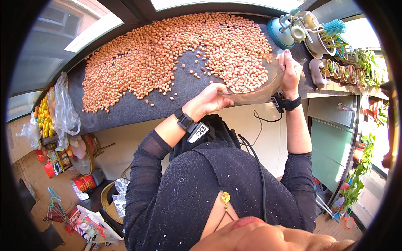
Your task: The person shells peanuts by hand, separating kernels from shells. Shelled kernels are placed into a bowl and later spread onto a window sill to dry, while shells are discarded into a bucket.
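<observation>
Shelled peanuts (150,56) lie spread in a broad layer over the dark stone counter (191,91). A thin, see-through brownish sheet or bag (257,95) hangs between my two hands at the counter's front edge, beside and partly over the peanuts on the right. My left hand (211,99) pinches its near left edge, palm turned up. My right hand (288,67) grips its right end, thumb and fingers closed. Whether peanuts lie inside the sheet or only show through it, I cannot tell. A few loose peanuts are scattered in the gap of bare counter between the heaps.
A blue-and-white stand with bottle brushes (282,31) is at the back right, near potted plants (342,70) and a small animal-shaped pot (317,73). Clear plastic bags (64,106) and yellow-orange fruit (45,116) lie at the left end. A window frame borders the back. Black cables hang by my right wrist.
</observation>
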### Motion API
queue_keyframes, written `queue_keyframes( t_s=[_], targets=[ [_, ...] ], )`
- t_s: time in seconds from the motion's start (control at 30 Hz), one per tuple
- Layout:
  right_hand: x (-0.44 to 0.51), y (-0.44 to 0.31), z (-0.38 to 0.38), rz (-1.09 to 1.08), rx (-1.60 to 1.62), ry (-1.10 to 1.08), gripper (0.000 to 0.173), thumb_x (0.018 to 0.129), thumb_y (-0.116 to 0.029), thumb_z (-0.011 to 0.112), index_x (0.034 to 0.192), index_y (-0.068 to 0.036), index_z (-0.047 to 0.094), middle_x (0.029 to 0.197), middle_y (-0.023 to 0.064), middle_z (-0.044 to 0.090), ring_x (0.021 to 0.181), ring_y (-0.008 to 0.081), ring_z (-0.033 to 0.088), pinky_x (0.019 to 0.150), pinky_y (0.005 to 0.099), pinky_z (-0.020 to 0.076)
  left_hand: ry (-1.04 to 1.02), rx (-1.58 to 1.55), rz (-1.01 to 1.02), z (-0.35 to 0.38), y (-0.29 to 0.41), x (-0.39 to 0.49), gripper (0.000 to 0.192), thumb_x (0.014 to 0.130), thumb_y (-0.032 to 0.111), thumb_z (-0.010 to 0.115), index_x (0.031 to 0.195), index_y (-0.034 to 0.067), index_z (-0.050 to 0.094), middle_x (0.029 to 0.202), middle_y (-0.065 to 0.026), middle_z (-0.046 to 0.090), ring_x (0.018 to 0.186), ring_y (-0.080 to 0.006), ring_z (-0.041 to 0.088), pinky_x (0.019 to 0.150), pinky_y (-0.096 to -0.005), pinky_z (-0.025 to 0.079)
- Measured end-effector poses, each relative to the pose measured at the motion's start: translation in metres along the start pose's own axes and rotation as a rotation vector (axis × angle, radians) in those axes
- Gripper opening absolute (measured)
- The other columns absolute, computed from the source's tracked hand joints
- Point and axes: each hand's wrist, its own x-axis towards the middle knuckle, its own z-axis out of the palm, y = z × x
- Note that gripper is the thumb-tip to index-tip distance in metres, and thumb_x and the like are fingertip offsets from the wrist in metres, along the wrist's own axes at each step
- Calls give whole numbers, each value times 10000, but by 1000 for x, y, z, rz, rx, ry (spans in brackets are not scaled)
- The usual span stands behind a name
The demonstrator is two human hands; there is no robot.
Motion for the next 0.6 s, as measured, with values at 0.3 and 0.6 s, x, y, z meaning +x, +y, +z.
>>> queue_keyframes(
  t_s=[0.3, 0.6],
  targets=[
    [17, -5, -35, 26, -93, -86, 406, 996, -213, 472, 624, -53, 451, 630, -38, 417, 591, 54, 338, 562, 226, 274, 63, 96, 66, 33, -22, 22, 362, 959, 243, 481, 1190, -35, 503, 1115, -200, 614, 763, -299, 663, 717, -361, 587],
    [23, -15, -65, 60, -173, -100, 395, 996, -206, 471, 634, -52, 454, 632, -36, 415, 598, 59, 341, 570, 224, 269, -45, 97, 67, 48, -32, 47, 338, 946, 170, 488, 1229, -14, 467, 1188, -190, 561, 829, -307, 654, 748, -376, 582]
  ],
)
